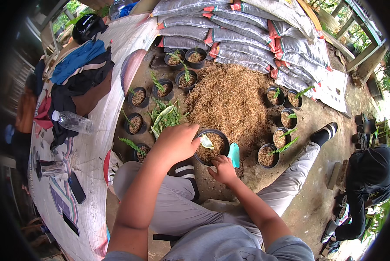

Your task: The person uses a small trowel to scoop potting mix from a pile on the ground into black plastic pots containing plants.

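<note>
A round black plastic pot (228, 143) filled with brown fibrous potting mix stands in front of me. A short green leaf piece with pale edges (207, 142) shows above the mix. My left hand (178, 141) reaches over the pot's left side, its thumb tip at the leaf; whether the fingers grip it is hidden. At the near right rim, my right hand (223, 170) has its fingertips against the pot, thumb apart, with nothing visible in it. Beside it, a turquoise trowel blade (234, 154) leans near the pot's right side.
Beyond the pot lies a heap of brown mix (229, 94), backed by stacked filled sacks (240, 36). Potted ferns (269, 156) flank it. Loose fern and variegated leaves (164, 115) lie left. A sheet-covered platform (93, 156) holds a bottle (73, 122) and phones. Another person (371, 176) bends at right.
</note>
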The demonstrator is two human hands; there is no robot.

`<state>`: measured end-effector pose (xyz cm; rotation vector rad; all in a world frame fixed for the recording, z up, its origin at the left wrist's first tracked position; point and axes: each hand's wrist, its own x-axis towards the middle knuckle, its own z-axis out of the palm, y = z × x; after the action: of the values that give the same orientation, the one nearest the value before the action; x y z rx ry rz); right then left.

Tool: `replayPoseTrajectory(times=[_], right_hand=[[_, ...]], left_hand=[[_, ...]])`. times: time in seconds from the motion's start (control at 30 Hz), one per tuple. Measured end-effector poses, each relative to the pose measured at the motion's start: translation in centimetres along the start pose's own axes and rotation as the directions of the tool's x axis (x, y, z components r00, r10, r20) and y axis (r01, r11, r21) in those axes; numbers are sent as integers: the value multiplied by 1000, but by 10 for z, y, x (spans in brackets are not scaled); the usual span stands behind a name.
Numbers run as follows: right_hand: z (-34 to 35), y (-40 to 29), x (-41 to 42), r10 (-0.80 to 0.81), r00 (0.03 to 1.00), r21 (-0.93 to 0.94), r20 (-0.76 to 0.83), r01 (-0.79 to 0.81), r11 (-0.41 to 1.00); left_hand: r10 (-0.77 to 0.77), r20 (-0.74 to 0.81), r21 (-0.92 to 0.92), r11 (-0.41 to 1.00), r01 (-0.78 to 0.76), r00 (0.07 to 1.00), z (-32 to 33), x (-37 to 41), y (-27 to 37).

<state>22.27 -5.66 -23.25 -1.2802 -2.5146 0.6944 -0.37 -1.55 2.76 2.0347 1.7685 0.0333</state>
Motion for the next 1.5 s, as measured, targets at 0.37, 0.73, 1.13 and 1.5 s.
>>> replayPoseTrajectory(times=[0.37, 0.73, 1.13, 1.5], right_hand=[[9, -9, 19, -11, 999, -13, 47, 12, 1000], [-35, 39, -20, 111, 993, 231, -26, -102, 968], [-11, -1, 10, -56, 998, 29, 22, 55, 998], [19, -8, 20, 41, 990, -26, 133, -37, 999]], left_hand=[[-16, 26, 3, 1000, 16, 1000, 4, 3, -6], [10, 20, -4, 1000, -10, 1000, 0, 2, 0], [-18, 51, 6, 1000, 17, 999, 2, 5, 3], [-32, 57, 5, 999, 32, 998, -1, 5, 2]])
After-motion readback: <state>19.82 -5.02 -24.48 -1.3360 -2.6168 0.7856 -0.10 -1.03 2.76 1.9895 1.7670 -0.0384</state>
